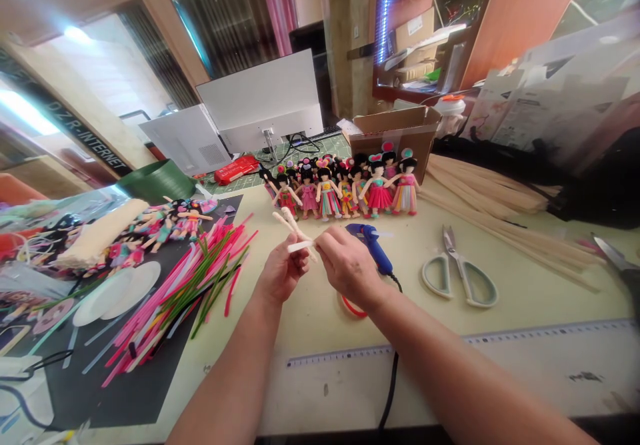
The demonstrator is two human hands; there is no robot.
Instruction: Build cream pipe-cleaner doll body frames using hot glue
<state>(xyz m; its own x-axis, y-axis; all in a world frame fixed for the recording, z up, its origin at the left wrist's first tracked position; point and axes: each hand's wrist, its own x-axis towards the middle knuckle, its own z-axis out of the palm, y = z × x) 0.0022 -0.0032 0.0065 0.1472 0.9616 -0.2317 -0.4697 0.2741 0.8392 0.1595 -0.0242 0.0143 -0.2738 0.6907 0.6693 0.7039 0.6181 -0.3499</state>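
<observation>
My left hand (pixel 285 268) is closed on a small cream figure (pixel 295 228) of twisted fuzzy stems, with two thin limbs pointing up and left. My right hand (pixel 347 262) pinches the figure's other side, close to the left fingertips. A short white strip (pixel 299 246) lies across the figure by the left thumb. Just behind the right hand rests a blue glue gun (pixel 373 245), its black cord running toward the front edge. Part of a red ring (pixel 354 306) shows beneath the right wrist.
Finished dolls (pixel 327 188) stand in rows before a cardboard box (pixel 395 128). Scissors (pixel 457 268) lie right, near beige stems (pixel 480 188). A ruler (pixel 530 334) runs along the front. Colored stems (pixel 175 298), white plates (pixel 133 288) and more dolls (pixel 190 218) cover the left.
</observation>
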